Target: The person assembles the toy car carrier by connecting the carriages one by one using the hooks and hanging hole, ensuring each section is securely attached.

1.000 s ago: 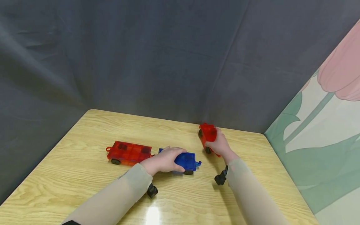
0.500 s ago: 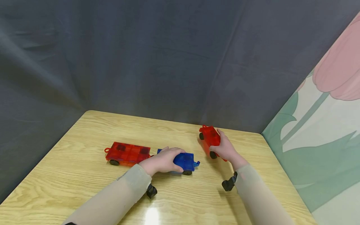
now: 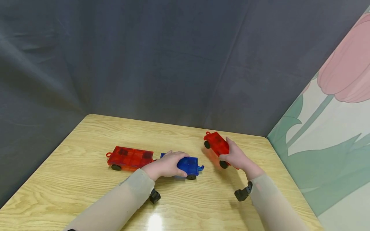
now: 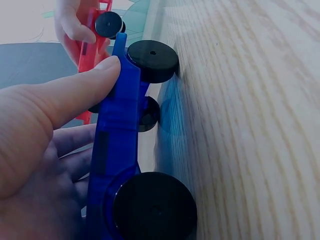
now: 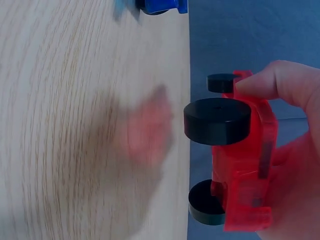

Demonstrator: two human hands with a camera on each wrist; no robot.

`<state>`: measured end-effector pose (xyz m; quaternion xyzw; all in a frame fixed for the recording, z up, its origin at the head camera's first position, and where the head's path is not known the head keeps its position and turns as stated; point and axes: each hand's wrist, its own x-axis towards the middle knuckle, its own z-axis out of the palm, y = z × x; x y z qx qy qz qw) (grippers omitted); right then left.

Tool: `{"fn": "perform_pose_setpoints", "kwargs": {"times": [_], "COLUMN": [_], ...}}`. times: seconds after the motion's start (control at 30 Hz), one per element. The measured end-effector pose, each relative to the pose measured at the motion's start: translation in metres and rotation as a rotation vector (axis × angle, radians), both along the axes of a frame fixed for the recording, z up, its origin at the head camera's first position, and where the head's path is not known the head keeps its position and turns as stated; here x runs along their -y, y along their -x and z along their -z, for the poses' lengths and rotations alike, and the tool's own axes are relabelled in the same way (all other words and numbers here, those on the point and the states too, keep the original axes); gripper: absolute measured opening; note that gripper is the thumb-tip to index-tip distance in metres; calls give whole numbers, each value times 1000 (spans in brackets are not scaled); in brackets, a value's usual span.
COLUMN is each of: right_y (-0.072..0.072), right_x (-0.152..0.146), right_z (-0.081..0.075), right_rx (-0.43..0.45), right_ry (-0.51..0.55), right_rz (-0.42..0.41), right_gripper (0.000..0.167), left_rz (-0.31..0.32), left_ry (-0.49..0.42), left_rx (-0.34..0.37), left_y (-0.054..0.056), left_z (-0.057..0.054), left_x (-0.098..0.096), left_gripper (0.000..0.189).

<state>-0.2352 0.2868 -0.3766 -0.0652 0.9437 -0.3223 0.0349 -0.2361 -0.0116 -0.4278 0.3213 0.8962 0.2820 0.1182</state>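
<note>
A blue toy train car (image 3: 188,165) with black wheels stands on the table, its hook pointing right. My left hand (image 3: 169,164) grips it across the top, thumb along the near side in the left wrist view. Behind it to the left stands a longer red toy train car (image 3: 130,158), end to end with the blue one; my hand partly hides where they meet. My right hand (image 3: 235,156) holds a second red toy train car (image 3: 216,143) by its sides. That car is raised off the table, its wheels and underside showing in the right wrist view (image 5: 245,155).
The light wooden table (image 3: 115,205) meets a dark grey curtain (image 3: 162,64) along its back edge. At the right stands a wall panel (image 3: 332,134) with a pink tulip pattern. A black wrist camera (image 3: 243,192) hangs under each sleeve.
My right hand has brought its red train car a little right and nearer, turning it so its front end swings right. The left hand stays on the blue car.
</note>
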Motion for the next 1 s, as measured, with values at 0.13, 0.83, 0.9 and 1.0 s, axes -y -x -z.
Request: {"fn": "perform_pose_setpoints", "kwargs": {"times": [0.13, 0.83, 0.9, 1.0], "right_y": [-8, -32, -34, -36], "right_x": [-5, -28, -29, -31], "right_z": [-4, -8, -8, -10], "right_rx": [-22, -9, 1, 25], "right_ry": [9, 19, 18, 32], "right_rz": [-61, -196, -201, -209], "right_gripper": [87, 89, 89, 90], "left_rz": [-1, 5, 5, 2], "left_ry": [0, -15, -16, -20], "left_rx": [-1, 0, 2, 5], "left_y": [0, -1, -1, -1], "left_z": [0, -1, -1, -1], "left_x": [0, 1, 1, 1], "left_gripper": [76, 77, 77, 76]}}
